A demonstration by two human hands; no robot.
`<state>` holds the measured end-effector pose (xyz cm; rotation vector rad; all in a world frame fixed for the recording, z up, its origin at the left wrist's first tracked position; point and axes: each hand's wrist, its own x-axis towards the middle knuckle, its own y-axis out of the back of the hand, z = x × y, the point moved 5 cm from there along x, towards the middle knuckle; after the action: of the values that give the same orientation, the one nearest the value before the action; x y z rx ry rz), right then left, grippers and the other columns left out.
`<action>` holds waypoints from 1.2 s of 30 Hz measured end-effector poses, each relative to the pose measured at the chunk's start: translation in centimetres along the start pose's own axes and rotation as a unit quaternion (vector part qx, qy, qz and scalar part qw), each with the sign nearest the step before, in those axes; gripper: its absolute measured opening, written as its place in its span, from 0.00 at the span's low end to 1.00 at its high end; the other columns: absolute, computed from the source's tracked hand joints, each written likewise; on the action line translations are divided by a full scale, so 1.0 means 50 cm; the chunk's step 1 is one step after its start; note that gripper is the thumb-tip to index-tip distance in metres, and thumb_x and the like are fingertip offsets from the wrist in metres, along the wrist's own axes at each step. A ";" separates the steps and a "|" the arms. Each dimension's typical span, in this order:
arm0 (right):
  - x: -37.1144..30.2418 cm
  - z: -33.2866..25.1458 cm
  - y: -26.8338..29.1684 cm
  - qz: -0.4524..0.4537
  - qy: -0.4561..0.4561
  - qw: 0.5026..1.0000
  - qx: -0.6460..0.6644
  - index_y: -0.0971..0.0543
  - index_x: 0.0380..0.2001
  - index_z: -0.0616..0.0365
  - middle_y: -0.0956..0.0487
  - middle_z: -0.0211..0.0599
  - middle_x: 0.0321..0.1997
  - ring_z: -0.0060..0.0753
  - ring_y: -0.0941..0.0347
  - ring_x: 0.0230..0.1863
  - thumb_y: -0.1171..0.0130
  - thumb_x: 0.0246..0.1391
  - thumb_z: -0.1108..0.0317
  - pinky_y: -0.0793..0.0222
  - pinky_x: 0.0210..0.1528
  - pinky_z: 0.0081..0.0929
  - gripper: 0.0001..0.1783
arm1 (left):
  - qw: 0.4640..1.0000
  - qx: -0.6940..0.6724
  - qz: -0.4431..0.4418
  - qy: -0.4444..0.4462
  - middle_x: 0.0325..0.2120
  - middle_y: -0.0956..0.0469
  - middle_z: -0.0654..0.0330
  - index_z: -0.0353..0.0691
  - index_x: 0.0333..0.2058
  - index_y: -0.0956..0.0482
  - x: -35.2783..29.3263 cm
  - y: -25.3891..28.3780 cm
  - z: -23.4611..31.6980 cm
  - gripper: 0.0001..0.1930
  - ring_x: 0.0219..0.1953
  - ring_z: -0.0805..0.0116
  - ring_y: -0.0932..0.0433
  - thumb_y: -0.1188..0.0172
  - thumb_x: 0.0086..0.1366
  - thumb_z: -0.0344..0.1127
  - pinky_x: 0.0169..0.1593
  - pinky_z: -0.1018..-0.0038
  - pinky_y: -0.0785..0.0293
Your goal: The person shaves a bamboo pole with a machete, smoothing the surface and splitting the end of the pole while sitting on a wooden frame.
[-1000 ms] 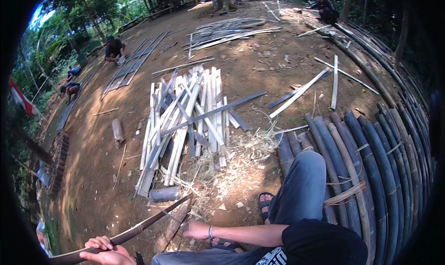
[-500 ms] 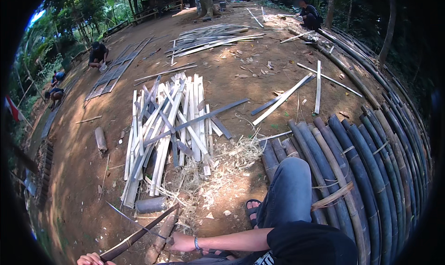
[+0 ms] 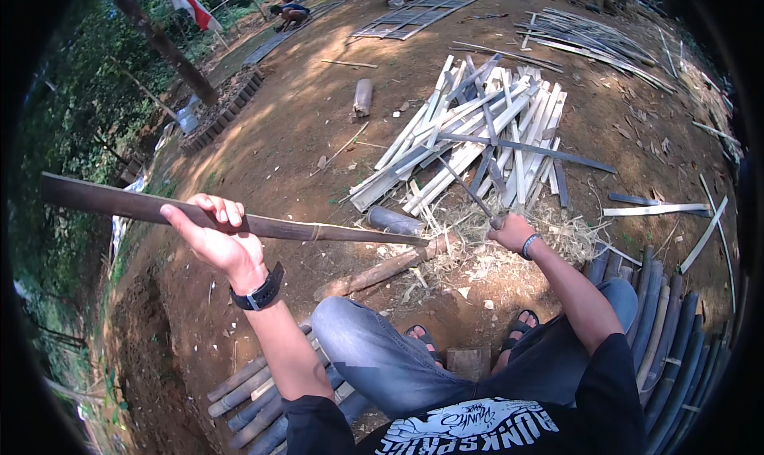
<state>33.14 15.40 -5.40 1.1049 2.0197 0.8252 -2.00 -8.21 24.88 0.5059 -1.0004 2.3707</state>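
Note:
My left hand (image 3: 219, 236) grips a long dark bamboo strip (image 3: 282, 227), fingers curled over it and palm showing. The strip is raised on the left, and its narrower end slopes down to the right, close above a short log (image 3: 374, 272) on the ground. In my right hand (image 3: 513, 235) is the handle of a long-bladed knife, fist closed round it. The narrow knife blade (image 3: 465, 186) points up and left, apart from the strip, in front of a heap of split bamboo strips (image 3: 477, 128). Pale shavings (image 3: 549, 236) lie below and around that hand.
Bamboo poles (image 3: 676, 351) lie on my right, with more poles (image 3: 267, 399) on my left. A dark bamboo piece (image 3: 395, 221) lies by the heap. Farther off are a lattice panel (image 3: 426, 13), another strip pile (image 3: 589, 37) and a crouching person (image 3: 290, 15).
My view has turned left. The left hand has lifted the bamboo strip higher. My right hand, still holding the knife, has moved the blade from across the strip to clear of it.

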 end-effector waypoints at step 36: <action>0.049 -0.246 0.195 0.059 0.289 0.794 0.531 0.30 0.19 0.58 0.24 0.30 0.25 0.19 0.30 0.27 0.32 0.41 0.77 0.31 0.32 0.21 0.14 | 0.899 0.420 -0.117 -0.040 0.48 0.32 0.41 0.30 0.51 0.38 -0.039 -0.533 -0.234 0.33 0.51 0.50 0.32 0.47 0.59 0.56 0.54 0.62 0.37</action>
<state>26.64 19.32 8.54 1.7074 3.1001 -0.0629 13.59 15.74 30.79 0.9669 0.1294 2.4709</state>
